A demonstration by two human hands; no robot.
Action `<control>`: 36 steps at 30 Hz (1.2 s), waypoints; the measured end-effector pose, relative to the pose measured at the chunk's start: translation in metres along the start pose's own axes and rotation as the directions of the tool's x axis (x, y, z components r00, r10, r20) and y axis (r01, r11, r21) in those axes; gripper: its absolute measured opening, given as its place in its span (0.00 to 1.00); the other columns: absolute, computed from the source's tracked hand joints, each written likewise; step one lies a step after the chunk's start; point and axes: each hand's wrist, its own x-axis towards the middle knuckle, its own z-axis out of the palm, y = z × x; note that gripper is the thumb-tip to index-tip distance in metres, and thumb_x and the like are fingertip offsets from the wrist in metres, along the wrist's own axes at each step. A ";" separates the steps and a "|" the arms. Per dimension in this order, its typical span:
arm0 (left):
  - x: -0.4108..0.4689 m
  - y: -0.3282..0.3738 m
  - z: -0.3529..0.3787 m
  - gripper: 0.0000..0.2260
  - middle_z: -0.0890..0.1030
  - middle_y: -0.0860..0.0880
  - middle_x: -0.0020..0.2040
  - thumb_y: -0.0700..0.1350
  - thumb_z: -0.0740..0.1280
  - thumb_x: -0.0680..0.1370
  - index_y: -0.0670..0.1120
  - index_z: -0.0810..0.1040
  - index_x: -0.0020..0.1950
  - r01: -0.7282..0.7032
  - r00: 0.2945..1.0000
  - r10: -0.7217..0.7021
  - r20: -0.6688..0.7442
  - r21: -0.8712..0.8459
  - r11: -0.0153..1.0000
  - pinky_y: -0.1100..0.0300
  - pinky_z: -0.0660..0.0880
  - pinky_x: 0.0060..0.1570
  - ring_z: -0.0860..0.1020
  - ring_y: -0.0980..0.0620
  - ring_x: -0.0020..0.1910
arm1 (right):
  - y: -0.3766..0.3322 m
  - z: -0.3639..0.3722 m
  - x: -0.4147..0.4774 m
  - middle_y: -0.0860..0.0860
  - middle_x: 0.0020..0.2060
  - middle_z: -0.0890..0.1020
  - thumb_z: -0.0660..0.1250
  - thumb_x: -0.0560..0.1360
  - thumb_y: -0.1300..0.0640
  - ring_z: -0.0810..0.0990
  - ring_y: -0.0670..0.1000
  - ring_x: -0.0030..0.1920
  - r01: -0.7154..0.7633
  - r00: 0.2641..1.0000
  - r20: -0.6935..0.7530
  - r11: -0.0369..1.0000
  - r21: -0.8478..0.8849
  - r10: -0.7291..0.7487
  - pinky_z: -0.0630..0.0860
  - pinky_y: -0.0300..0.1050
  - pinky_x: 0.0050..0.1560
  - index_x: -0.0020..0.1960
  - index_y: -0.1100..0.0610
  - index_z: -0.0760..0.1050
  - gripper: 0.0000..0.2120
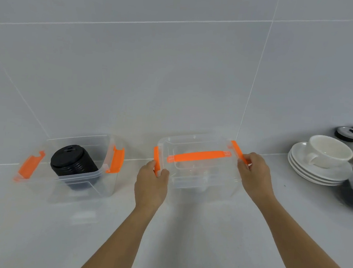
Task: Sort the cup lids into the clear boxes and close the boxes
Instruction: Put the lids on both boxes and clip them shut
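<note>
Presently, your left hand [151, 187] and right hand [253, 173] each grip an orange latch [156, 159] on the lidded right box [199, 184]; the left box [105, 189] holding black lids [72, 161] stands uncovered.

Two arms are showing, both bare along the whole visible forearm. The left grip [151, 184] and the right grip [254, 174] are showing as bare hands, uncovered from wrist to fingertips.
</note>
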 end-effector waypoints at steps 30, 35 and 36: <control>0.004 0.011 -0.016 0.10 0.75 0.46 0.42 0.50 0.58 0.77 0.45 0.70 0.42 -0.071 0.991 0.028 0.127 0.350 0.934 0.55 0.71 0.40 0.75 0.46 0.40 | -0.014 -0.011 -0.004 0.57 0.46 0.75 0.54 0.79 0.51 0.73 0.57 0.42 -0.030 0.989 0.130 0.955 -0.295 0.071 0.68 0.48 0.40 0.54 0.60 0.68 0.13; 0.014 0.011 -0.050 0.23 0.77 0.47 0.62 0.59 0.57 0.76 0.49 0.71 0.66 -0.079 0.981 0.002 0.192 0.391 0.917 0.52 0.70 0.58 0.74 0.46 0.61 | -0.035 -0.020 -0.006 0.59 0.55 0.75 0.55 0.78 0.45 0.76 0.62 0.53 0.054 0.990 0.138 0.863 -0.502 0.018 0.71 0.52 0.49 0.64 0.59 0.67 0.22; 0.015 0.012 -0.058 0.25 0.75 0.48 0.64 0.60 0.57 0.75 0.49 0.69 0.68 -0.088 0.985 0.018 0.173 0.409 0.908 0.52 0.69 0.60 0.72 0.47 0.64 | -0.041 -0.021 -0.009 0.59 0.57 0.75 0.56 0.77 0.44 0.76 0.62 0.54 0.071 0.991 0.132 0.871 -0.487 -0.007 0.70 0.52 0.49 0.66 0.58 0.65 0.24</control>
